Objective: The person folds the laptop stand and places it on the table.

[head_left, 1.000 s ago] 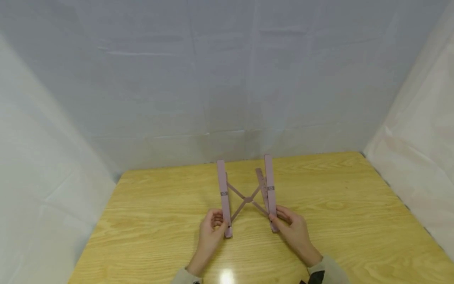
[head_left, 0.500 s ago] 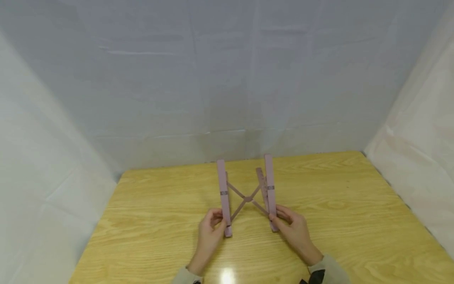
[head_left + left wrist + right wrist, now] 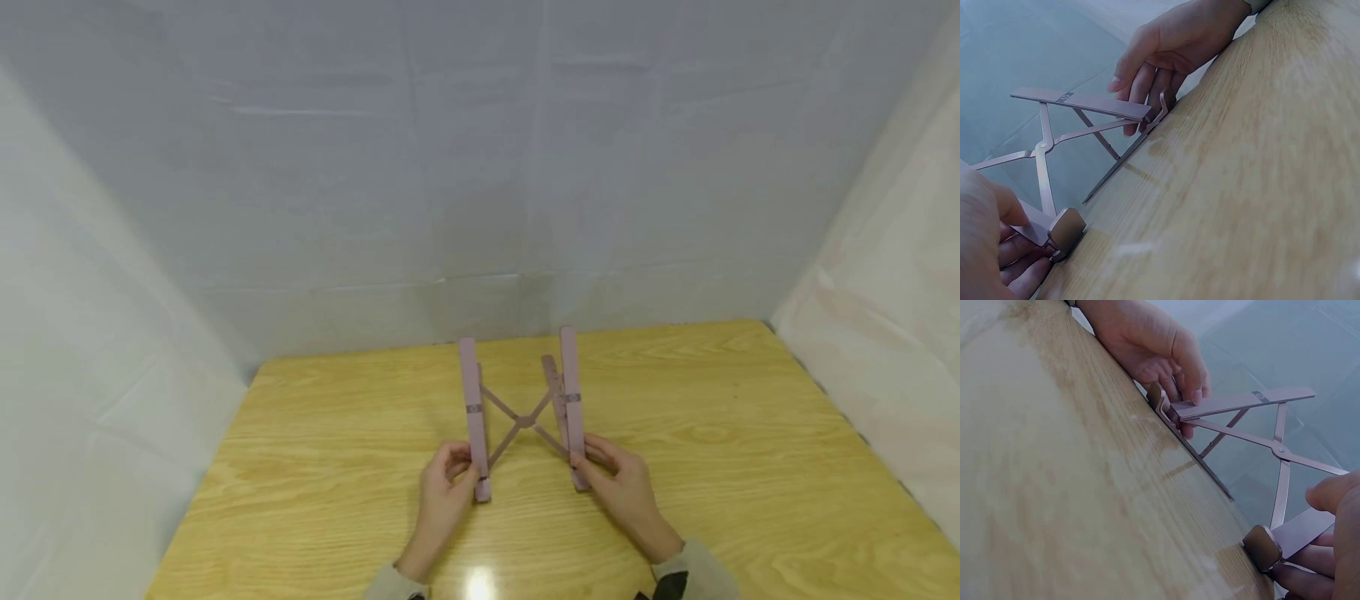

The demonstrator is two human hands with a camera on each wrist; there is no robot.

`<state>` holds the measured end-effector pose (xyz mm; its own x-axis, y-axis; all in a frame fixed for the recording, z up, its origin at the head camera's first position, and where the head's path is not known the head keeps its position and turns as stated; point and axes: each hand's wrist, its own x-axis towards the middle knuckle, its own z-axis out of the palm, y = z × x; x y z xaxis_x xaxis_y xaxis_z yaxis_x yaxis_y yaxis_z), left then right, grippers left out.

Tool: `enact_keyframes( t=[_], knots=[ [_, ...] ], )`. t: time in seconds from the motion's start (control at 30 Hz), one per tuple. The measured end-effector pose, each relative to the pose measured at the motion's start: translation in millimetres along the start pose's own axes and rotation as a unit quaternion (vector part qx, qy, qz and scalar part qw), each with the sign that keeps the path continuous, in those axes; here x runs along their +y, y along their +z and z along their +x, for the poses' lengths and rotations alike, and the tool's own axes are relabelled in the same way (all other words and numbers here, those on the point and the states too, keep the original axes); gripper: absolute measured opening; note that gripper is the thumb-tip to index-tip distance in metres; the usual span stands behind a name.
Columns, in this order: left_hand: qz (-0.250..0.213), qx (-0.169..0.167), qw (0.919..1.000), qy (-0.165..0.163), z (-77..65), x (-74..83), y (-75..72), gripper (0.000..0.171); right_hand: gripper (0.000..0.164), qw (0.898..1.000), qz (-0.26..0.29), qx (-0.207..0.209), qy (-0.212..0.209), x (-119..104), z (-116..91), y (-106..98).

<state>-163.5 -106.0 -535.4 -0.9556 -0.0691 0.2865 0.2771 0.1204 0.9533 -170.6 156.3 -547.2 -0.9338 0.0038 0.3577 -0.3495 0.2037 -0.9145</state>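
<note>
A rose-pink folding laptop stand [image 3: 525,422] stands unfolded on the table, its two long arms raised at a slant and joined by an X of thin crossbars. My left hand [image 3: 446,492] holds the near end of the left arm [image 3: 474,408], thumb on top and fingers at its outer side. At the right arm [image 3: 572,398], my right hand [image 3: 621,490] pinches the near end in the same way. Upturned lips show at the stand's front ends, such as the near lip [image 3: 1067,229] in the left wrist view. In the right wrist view the pivot [image 3: 1281,450] is plain, while fingertips under the arms are partly hidden.
The wooden table [image 3: 322,442] extends to both sides of the stand. Behind it hangs a pale sheet [image 3: 480,167], close to the table's back edge. More white sheeting [image 3: 892,333] slopes down at the right, and likewise at the left.
</note>
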Motion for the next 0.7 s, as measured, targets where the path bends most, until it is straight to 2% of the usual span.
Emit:
enact_keyframes(
  t=[0.17, 0.4, 0.5, 0.63, 0.7],
  knots=[
    [0.009, 0.000, 0.9999, -0.009, -0.6, 1.0, -0.3, 0.018, 0.032, 1.000, 0.006, 0.020, 0.021, -2.7, 0.0, -0.4],
    [0.010, 0.015, 0.9995, -0.026, -0.2, 2.7, -1.6, 0.015, 0.026, 0.998, -0.003, 0.067, -0.012, -31.3, 2.5, -2.4],
    [0.001, 0.019, 0.9995, -0.026, 1.0, 3.4, -2.4, 0.016, 0.024, 0.997, 0.015, 0.080, -0.012, -24.8, 4.9, -2.7],
    [-0.002, 0.024, 0.9996, -0.010, 1.5, 3.9, -3.5, 0.016, 0.025, 0.993, 0.065, 0.097, 0.004, -7.0, 9.3, -2.5],
    [-0.004, 0.025, 0.9997, -0.001, 1.2, 4.0, -3.6, 0.016, 0.026, 0.991, 0.085, 0.103, 0.017, -8.3, 11.1, -2.7]
  ],
)
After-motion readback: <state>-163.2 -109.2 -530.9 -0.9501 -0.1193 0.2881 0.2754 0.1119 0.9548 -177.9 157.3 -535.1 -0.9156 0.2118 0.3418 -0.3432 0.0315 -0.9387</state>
